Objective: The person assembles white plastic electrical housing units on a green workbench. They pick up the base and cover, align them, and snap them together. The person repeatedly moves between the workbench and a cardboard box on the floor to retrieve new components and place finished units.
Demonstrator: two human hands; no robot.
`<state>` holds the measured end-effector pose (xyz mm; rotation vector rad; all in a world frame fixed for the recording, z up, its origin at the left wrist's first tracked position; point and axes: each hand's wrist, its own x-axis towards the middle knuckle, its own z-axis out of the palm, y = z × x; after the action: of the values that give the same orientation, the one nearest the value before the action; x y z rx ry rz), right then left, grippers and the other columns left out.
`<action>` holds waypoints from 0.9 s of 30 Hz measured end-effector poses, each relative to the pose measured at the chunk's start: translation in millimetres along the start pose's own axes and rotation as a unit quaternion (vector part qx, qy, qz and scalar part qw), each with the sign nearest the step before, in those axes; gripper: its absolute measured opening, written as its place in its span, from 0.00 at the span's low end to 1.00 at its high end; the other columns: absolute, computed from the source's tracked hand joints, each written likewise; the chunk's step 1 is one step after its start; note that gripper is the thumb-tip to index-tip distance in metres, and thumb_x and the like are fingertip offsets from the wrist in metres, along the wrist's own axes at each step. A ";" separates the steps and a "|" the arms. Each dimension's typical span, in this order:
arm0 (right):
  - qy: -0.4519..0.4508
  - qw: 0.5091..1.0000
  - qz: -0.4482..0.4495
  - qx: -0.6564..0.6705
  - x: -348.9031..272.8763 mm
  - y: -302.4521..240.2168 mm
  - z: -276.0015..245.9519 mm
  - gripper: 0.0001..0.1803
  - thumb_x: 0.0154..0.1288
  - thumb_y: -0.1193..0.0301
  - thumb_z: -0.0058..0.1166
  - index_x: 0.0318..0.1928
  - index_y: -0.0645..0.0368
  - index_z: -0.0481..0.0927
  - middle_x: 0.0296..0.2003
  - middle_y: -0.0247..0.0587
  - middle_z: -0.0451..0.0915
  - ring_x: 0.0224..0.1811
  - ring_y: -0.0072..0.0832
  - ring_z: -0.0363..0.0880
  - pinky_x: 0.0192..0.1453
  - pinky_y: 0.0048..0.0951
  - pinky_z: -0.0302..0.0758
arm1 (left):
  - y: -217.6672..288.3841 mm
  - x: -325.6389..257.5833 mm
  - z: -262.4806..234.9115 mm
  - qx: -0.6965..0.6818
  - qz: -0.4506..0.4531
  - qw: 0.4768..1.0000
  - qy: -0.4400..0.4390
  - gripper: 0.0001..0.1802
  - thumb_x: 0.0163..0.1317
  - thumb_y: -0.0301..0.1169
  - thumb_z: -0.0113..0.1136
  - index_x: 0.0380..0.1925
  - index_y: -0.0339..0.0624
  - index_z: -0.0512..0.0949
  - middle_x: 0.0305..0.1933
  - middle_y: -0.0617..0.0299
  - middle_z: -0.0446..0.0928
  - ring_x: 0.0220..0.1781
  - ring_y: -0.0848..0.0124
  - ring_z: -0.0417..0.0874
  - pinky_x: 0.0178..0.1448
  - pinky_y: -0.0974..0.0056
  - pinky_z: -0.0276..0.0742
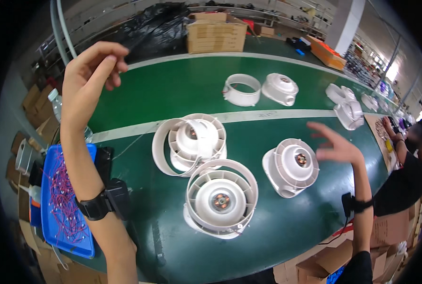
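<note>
My left hand [91,75] is raised over the far left part of the bench, fingers loosely bent and apart, nothing visible in them. My right hand [336,146], slightly blurred, has its fingers spread just right of a white round fan housing [286,165] with a copper-wound motor at its centre. Nearest me stands another fan housing [220,203] with a white ring [252,182] around its top. Behind it, a second white ring [159,146] leans tilted over a third housing [206,128]. Thin wires hang by these rings.
A blue tray [46,203] of red and dark wires lies at left, near a clear bottle [55,102]. On the green belt sit a ring [241,97] and a housing [280,87]. More white parts [348,113] stand at right, near a co-worker's arm [400,149]. Cardboard boxes [215,37] are behind.
</note>
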<state>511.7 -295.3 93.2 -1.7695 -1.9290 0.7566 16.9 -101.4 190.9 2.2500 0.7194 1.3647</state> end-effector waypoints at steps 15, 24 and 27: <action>-0.094 0.960 -0.099 -0.246 18.7 -96.5 54.1 0.55 0.33 0.54 0.77 0.67 0.48 0.65 0.71 0.58 0.54 0.70 0.55 0.61 0.68 0.47 0.67 | 0.7 -3.1 -29.8 0.010 0.082 0.996 0.022 0.11 0.70 0.29 0.51 0.45 0.39 0.82 0.34 0.64 0.81 0.30 0.81 0.78 0.33 0.75 0.71; -0.057 0.991 -0.039 0.112 81.9 -82.5 -0.1 0.60 0.30 0.55 0.79 0.67 0.57 0.62 0.64 0.41 0.66 0.64 0.33 0.68 0.63 0.30 0.69 | 9.5 -4.2 -36.9 -0.179 0.021 0.980 0.090 0.08 0.66 0.21 0.51 0.38 0.34 0.81 0.29 0.62 0.81 0.26 0.80 0.78 0.31 0.75 0.75; 0.057 0.987 -0.128 0.082 154.4 -96.8 0.8 0.57 0.37 0.53 0.75 0.68 0.59 0.61 0.64 0.45 0.67 0.67 0.35 0.67 0.70 0.33 0.62 | 15.8 -2.1 -32.0 -0.160 0.009 0.983 0.088 0.08 0.66 0.21 0.51 0.38 0.33 0.80 0.29 0.62 0.80 0.26 0.81 0.77 0.31 0.75 0.74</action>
<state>420.3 -146.6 145.4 -1.4043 -1.9096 0.6857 -9.3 -112.6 212.6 1.9072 0.4927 1.5773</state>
